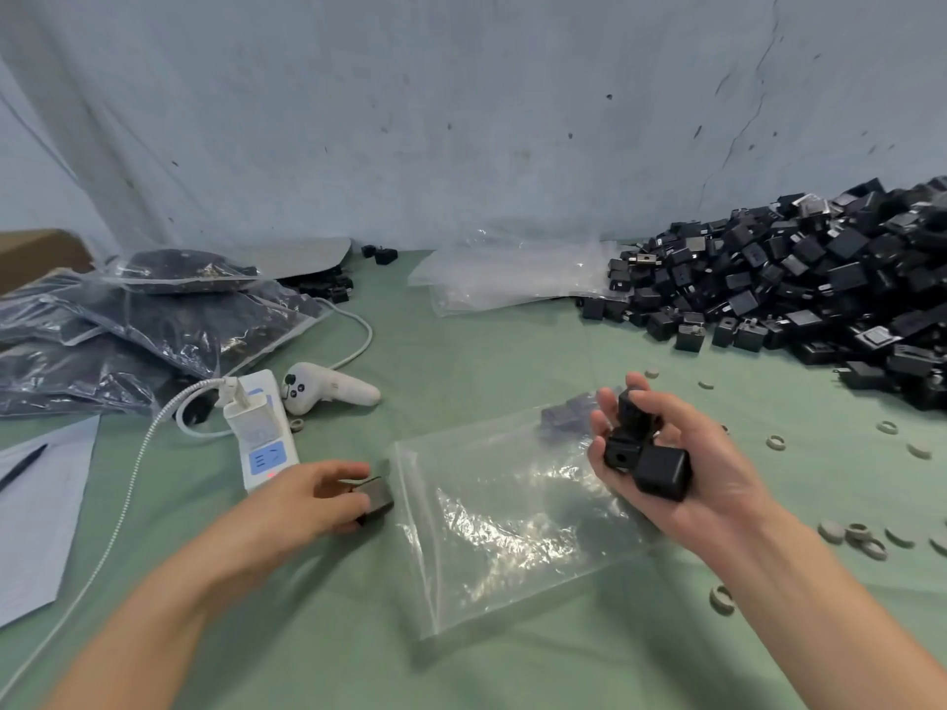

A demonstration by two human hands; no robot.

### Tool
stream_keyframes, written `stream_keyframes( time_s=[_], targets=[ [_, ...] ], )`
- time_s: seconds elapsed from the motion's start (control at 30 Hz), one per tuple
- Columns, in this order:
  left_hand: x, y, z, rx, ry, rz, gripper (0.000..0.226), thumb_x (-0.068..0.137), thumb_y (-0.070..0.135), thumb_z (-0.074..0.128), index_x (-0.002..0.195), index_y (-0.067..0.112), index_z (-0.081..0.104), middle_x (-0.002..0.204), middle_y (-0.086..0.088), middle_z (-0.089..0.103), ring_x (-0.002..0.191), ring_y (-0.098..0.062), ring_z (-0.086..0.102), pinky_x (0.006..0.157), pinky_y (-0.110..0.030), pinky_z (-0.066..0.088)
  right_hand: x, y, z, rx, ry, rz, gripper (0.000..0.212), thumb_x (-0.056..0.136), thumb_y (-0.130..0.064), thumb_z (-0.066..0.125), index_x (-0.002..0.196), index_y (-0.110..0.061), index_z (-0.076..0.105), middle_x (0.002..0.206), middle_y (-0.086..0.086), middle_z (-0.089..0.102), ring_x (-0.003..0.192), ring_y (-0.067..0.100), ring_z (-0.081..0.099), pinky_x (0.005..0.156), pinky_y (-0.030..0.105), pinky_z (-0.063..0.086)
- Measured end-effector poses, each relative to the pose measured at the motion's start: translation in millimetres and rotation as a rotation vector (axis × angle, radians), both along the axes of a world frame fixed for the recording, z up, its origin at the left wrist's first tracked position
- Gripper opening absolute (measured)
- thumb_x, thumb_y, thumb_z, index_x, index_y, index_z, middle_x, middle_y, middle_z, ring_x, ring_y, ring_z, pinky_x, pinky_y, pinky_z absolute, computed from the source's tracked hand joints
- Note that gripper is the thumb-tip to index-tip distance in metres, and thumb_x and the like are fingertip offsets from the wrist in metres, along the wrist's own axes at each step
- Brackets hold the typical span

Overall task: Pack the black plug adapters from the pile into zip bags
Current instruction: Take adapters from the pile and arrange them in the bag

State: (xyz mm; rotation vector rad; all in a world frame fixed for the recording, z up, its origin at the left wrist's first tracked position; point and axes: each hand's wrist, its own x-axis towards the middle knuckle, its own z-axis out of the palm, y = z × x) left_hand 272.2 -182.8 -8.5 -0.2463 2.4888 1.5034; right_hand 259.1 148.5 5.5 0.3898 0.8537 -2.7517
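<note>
1. The desk (461,361), covered in green cloth, carries everything; a pale blue sheet hangs behind it.
2. The pile of black plug adapters (799,284) fills the far right of the desk and is still very large, so I judge most of the packing is still to do.
3. At the far left lie several filled zip bags (153,320), dark with adapters and stacked on one another: that part of the task looks done.
4. A stack of empty bags (512,279) lies at the back, just beside the pile, ready for later rounds.
5. The clear zip bag (512,520) now in work lies flat in front, between the two hands. It is almost empty; only a few adapters (563,417) show as a dark patch at its far corner.
6. The right hand (681,468) hovers over the bag's right side, palm up, fingers curled round a cluster of adapters (645,453), about three.
7. The left hand (312,499) rests on the desk at the bag's left edge, fingers curled over a single adapter (376,497) that it grips.
8. Judging from this, the bag is at the start of filling, and what both hands hold is not yet in it.
9. Small grey rings (866,535) lie scattered on the right, apart from the task.
</note>
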Motion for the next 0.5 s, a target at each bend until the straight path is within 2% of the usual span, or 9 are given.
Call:
stream_keyframes(
  time_s=[0.03, 0.1, 0.13, 0.2, 0.3, 0.37, 0.43, 0.5],
  targets=[
    [0.1, 3.6, -1.7, 0.052, -0.009, -0.025, 0.031, 0.090, 0.006, 0.068, 0.118, 0.021, 0.065, 0.102, 0.006, 0.077, 0.094, -0.011, 0.073, 0.081, -0.020, 0.057, 0.7, -1.1, -0.7, 0.006, 0.002, 0.006, 0.026, 0.080, -0.009, 0.069, 0.104, -0.020, 0.069, 0.106, 0.009, 0.073, 0.084, 0.025, 0.069, 0.067, 0.033, 0.057],
    [-1.5, 14.6, -5.2, 0.166, 0.008, -0.050, 0.038, 0.090, 0.001, 0.067, 0.123, 0.019, 0.064, 0.114, 0.000, 0.074, 0.102, -0.019, 0.071, 0.092, -0.034, 0.057, 1.9, -3.6, -2.0, 0.021, 0.003, 0.017, 0.031, 0.076, -0.010, 0.071, 0.105, -0.021, 0.070, 0.108, 0.009, 0.073, 0.084, 0.025, 0.068, 0.066, 0.034, 0.056],
    [-2.1, 22.7, -6.4, 0.228, 0.040, -0.046, 0.041, 0.089, 0.000, 0.068, 0.124, 0.019, 0.062, 0.117, -0.001, 0.072, 0.103, -0.020, 0.071, 0.092, -0.036, 0.057, 2.2, -4.8, -2.9, 0.028, 0.004, 0.021, 0.033, 0.075, -0.010, 0.071, 0.106, -0.021, 0.069, 0.109, 0.008, 0.073, 0.084, 0.025, 0.068, 0.067, 0.034, 0.056],
    [-2.7, 40.5, -10.3, 0.263, 0.188, 0.002, 0.048, 0.086, 0.003, 0.072, 0.126, 0.022, 0.055, 0.115, 0.000, 0.071, 0.099, -0.013, 0.070, 0.083, -0.024, 0.056, 2.4, -6.5, -4.3, 0.036, 0.008, 0.030, 0.035, 0.075, -0.010, 0.071, 0.108, -0.021, 0.069, 0.111, 0.008, 0.073, 0.083, 0.025, 0.068, 0.066, 0.034, 0.056],
    [-1.2, 60.2, -24.8, 0.048, 0.472, -0.002, 0.040, 0.088, 0.015, 0.073, 0.116, 0.033, 0.051, 0.110, 0.015, 0.069, 0.098, 0.003, 0.065, 0.081, -0.011, 0.046, 1.7, -6.5, -6.1, 0.035, 0.014, 0.042, 0.036, 0.073, -0.010, 0.072, 0.107, -0.022, 0.069, 0.112, 0.008, 0.073, 0.082, 0.025, 0.069, 0.064, 0.035, 0.056],
    [-0.3, 63.0, -34.4, -0.180, 0.570, -0.124, 0.021, 0.094, 0.031, 0.066, 0.112, 0.037, 0.056, 0.110, 0.023, 0.066, 0.103, 0.012, 0.059, 0.083, -0.002, 0.039, 1.1, -4.8, -6.8, 0.033, 0.018, 0.040, 0.035, 0.073, -0.010, 0.072, 0.106, -0.022, 0.069, 0.111, 0.008, 0.073, 0.081, 0.025, 0.069, 0.064, 0.035, 0.056],
    [1.6, 61.2, -41.0, -0.399, 0.646, -0.292, 0.017, 0.099, 0.043, 0.054, 0.116, 0.045, 0.056, 0.119, 0.031, 0.058, 0.112, 0.015, 0.050, 0.091, 0.000, 0.034, 0.1, -1.7, -7.2, 0.030, 0.022, 0.031, 0.034, 0.074, -0.010, 0.072, 0.106, -0.022, 0.070, 0.109, 0.008, 0.073, 0.082, 0.025, 0.069, 0.065, 0.035, 0.057],
    [1.5, 57.9, -44.6, -0.497, 0.722, -0.367, 0.017, 0.101, 0.049, 0.047, 0.117, 0.053, 0.053, 0.124, 0.039, 0.050, 0.116, 0.018, 0.044, 0.095, 0.001, 0.029, -1.3, 1.7, -6.6, 0.021, 0.031, 0.024, 0.034, 0.074, -0.010, 0.073, 0.106, -0.022, 0.070, 0.108, 0.008, 0.073, 0.084, 0.024, 0.068, 0.067, 0.035, 0.057]
  ],
)
